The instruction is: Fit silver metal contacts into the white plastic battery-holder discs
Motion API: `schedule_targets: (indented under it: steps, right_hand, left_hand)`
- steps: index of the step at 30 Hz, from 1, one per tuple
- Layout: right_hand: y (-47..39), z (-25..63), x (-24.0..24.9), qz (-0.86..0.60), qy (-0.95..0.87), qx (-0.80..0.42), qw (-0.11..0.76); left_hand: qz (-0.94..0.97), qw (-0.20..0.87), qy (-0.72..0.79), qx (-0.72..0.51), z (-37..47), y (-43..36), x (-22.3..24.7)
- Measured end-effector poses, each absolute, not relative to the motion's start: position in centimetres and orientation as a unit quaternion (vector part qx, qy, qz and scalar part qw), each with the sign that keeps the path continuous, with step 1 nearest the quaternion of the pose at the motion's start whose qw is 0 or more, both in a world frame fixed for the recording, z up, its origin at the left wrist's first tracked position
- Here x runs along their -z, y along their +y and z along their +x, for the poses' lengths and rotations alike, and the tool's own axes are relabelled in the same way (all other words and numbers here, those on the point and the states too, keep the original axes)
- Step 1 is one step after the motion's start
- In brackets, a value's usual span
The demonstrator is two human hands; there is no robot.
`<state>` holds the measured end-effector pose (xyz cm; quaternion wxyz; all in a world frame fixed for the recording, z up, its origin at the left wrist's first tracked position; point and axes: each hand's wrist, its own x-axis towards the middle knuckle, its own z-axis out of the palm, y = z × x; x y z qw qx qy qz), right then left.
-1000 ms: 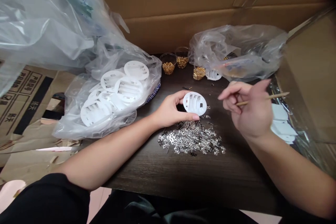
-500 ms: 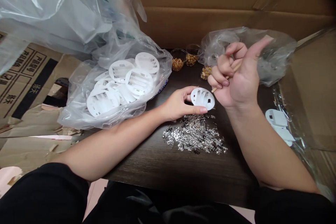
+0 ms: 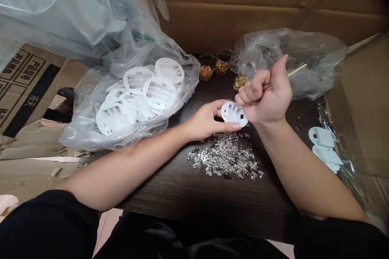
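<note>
Between thumb and fingers, my left hand [image 3: 209, 119] grips a round white plastic battery holder [image 3: 233, 116], its slotted face turned up. My right hand [image 3: 267, 95] is closed around a thin wooden stick [image 3: 297, 70], thumb raised. One end of the stick sticks out behind the thumb; the other points down at the holder's face, apparently touching it. Just below the hands lies a loose pile of small silver metal contacts [image 3: 227, 156] on the dark table [image 3: 182, 198].
To the left, a clear plastic bag [image 3: 82, 129] holds several more white holders [image 3: 159, 93]. Cups of gold springs [image 3: 206, 73] stand at the back beside another crumpled bag [image 3: 316, 48]. White plastic pieces [image 3: 323, 137] lie at right. Cardboard [image 3: 243, 24] walls the back.
My right hand has moved left and down, bringing the stick's tip onto the holder. Its thumb is now more upright. My left hand keeps the holder in nearly the same place.
</note>
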<state>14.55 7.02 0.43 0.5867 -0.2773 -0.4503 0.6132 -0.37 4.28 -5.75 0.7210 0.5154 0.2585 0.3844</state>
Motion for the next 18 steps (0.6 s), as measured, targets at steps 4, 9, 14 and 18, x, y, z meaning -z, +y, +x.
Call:
schedule_targets:
  steps: [4, 9, 14, 18]
  right_hand:
    - [6.7, 14.2, 0.1, -0.291, -0.457, -0.597, 0.592]
    - [6.5, 14.4, 0.7, -0.3, -0.458, -0.606, 0.577]
    - [6.6, 15.1, 0.3, -0.266, -0.444, -0.627, 0.582]
    - [6.7, 15.7, -0.6, -0.255, -0.439, -0.617, 0.601]
  left_hand:
    - [0.518, 0.719, 0.259, -0.383, -0.4, 4.2, 5.9]
    - [0.537, 0.71, 0.246, -0.383, -0.4, 4.1, 5.9]
    - [0.551, 0.693, 0.245, -0.395, -0.4, 4.1, 5.9]
    - [0.555, 0.688, 0.251, -0.394, -0.4, 4.2, 6.0]
